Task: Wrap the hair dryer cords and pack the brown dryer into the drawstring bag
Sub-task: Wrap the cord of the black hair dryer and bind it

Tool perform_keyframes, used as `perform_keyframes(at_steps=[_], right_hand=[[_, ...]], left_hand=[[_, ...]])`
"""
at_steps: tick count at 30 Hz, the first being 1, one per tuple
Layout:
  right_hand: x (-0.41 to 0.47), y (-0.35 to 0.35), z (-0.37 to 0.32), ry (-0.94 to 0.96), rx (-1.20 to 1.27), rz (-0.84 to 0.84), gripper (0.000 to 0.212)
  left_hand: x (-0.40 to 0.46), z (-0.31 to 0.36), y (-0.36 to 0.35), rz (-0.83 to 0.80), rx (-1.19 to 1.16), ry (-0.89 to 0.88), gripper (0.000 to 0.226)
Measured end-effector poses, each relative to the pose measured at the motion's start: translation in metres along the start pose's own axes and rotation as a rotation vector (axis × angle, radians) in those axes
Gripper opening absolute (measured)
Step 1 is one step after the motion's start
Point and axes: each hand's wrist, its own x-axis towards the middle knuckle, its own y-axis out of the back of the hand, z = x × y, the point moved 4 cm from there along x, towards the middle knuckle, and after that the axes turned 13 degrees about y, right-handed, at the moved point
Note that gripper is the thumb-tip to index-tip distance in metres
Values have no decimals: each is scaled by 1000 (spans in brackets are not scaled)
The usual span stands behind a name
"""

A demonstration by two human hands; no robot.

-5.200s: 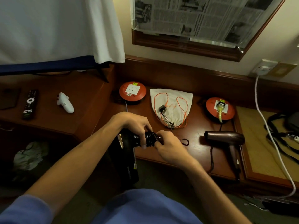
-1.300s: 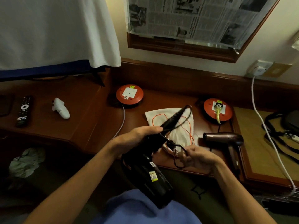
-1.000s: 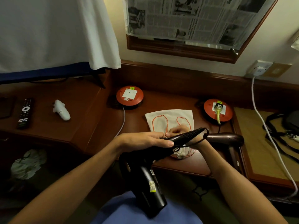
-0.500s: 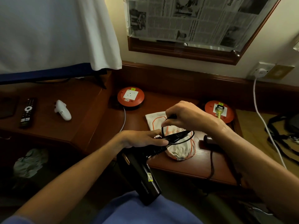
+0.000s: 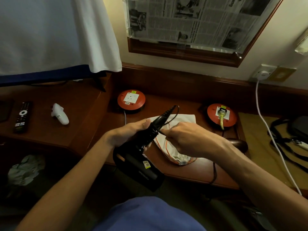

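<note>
Though mostly hidden, brown dryer [image 5: 240,144].

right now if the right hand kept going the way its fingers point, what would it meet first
Probably the black hair dryer: the right hand pinches the cord and points left at its wrapped handle, with the left hand just beyond.

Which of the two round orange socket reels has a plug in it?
The right orange socket reel, holding a yellowish plug; the left orange socket reel shows a bare white socket.

Two hair dryers: black dryer [image 5: 140,165], brown dryer [image 5: 240,145]; two orange sockets [image 5: 131,101] [image 5: 221,115]; one drawstring bag [image 5: 175,142]; one remote [image 5: 22,116].
</note>
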Motion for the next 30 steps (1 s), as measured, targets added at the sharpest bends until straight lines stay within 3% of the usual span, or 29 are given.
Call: perform_keyframes(at_steps=[3, 8, 11, 12, 15, 18, 20, 23, 27, 30], right_hand=[[5, -21, -1, 32, -37, 117, 49], [8, -41, 12, 43, 101, 364, 34], [8, -49, 22, -51, 425, 460, 16], [7, -53, 26, -86, 565, 449, 13], [3, -64, 34, -124, 910, 455, 52], [-1, -81, 39, -132, 1180, 385, 59], [-1, -92, 39, -103, 1254, 278, 61], [-4, -105, 46, -146, 1309, 201, 53], [-2, -101, 61, -255, 1235, 207, 34], [15, -77, 62, -239, 944, 145, 60]], left_hand=[[-5, 4, 1, 34, -15, 5, 48], [-10, 6, -1, 62, 46, -80, 25], [-11, 6, -4, 0, -5, -42, 15], [-12, 7, -5, -24, -25, -41, 14], [-17, 13, -9, -84, -23, -62, 20], [-21, 16, -16, -135, 2, -68, 34], [-25, 18, -21, -190, -11, -81, 26], [-36, 24, -24, -252, 9, -68, 15], [-33, 17, -30, -195, 268, 93, 48], [-24, 5, -40, -121, 496, 255, 52]])
